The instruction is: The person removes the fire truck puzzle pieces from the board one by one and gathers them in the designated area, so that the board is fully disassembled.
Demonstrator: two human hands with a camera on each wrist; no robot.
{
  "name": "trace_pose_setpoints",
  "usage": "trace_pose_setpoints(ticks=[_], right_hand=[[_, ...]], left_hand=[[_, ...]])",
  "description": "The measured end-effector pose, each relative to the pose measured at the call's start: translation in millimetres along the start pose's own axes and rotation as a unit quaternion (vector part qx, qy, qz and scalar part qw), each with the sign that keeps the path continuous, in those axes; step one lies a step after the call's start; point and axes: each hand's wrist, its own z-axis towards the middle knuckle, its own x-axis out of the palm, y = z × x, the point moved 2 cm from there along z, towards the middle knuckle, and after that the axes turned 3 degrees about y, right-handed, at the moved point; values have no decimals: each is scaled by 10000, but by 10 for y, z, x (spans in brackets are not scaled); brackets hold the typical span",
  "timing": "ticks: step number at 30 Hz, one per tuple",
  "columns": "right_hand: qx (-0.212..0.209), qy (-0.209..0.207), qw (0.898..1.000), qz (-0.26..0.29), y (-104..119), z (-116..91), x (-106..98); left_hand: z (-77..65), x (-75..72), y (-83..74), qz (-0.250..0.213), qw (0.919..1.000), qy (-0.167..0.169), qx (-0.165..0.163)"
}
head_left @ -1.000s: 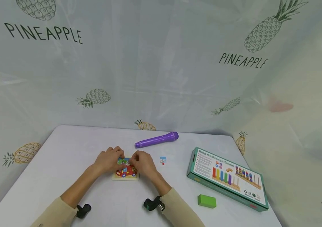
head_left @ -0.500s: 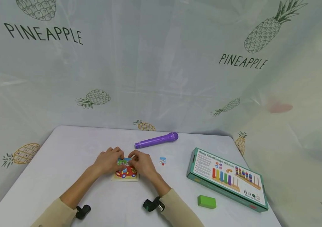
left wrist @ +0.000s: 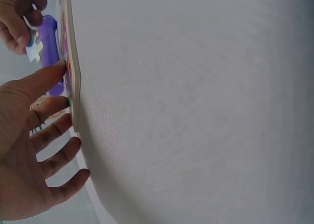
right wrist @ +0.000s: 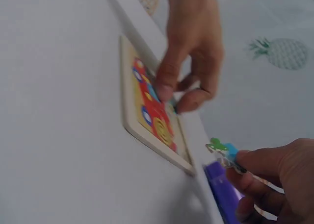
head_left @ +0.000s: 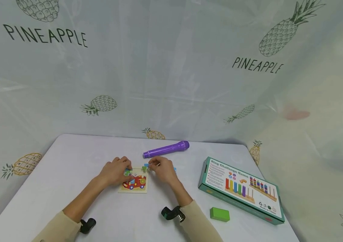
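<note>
White table (head_left: 108,211), rounded far corners, pale backdrop (head_left: 171,74) behind it with outlined and yellow pineapple prints. Backdrop reads "PINEAPPLE" twice. Green-edged box (head_left: 241,193) at the right: "Ring Challenge Game", "Made in China" at its lower right – the smaller print is too fine to read. Purple toy microphone (head_left: 166,149) at the far side, green block (head_left: 220,214) near the box.

Puzzle board (head_left: 132,192), red car picture, lies flat left of table centre. Left hand (head_left: 115,171): fingers spread, thumb and fingertip resting on the board. Right hand (head_left: 163,170): thumb and finger closed, pinching a blue-green puzzle piece (right wrist: 219,146) – clear of the board, near its far right corner.
</note>
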Motion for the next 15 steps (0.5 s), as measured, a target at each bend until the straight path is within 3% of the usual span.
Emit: trace_pose_setpoints(ticks=[8,15], right_hand=[[534,37,9983,-212,-200,-11,-331],[692,146,9969,-343,-343,-25,-425]], left_hand=[[-9,5,8,-16,10000,1,-34],[-11,12,2,13,10000,-17,-67]])
